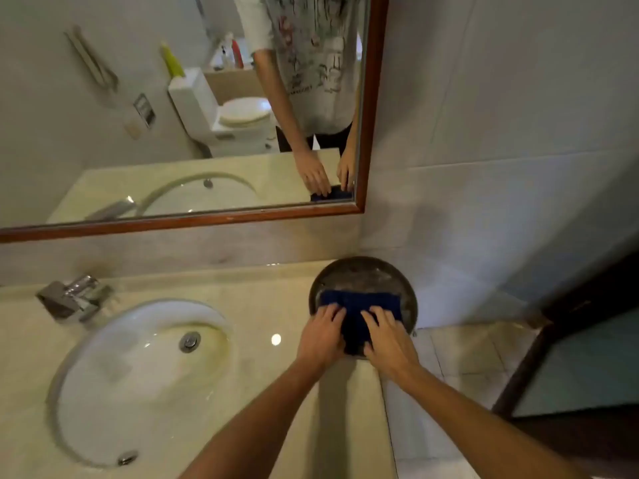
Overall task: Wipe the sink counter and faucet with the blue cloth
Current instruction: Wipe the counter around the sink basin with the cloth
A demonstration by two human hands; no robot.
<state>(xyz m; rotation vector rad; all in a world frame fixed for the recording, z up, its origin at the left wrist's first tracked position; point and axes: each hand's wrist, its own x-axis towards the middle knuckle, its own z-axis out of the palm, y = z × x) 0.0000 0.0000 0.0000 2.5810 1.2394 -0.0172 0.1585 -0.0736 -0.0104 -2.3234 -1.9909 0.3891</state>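
Note:
The dark blue cloth (359, 305) lies in a round dark metal tray (363, 274) at the right end of the beige sink counter (269, 305). My left hand (321, 337) rests on the cloth's left part and my right hand (387, 337) on its right part, fingers spread and laid on the fabric. Whether the fingers pinch the cloth I cannot tell. The chrome faucet (74, 299) stands at the back left, behind the white oval basin (138, 375).
A wood-framed mirror (371, 108) hangs above the counter and reflects a toilet and a person. The tiled wall is right behind the tray. The counter ends just right of the tray, with floor tiles (463, 357) and a dark door frame (539, 350) beyond.

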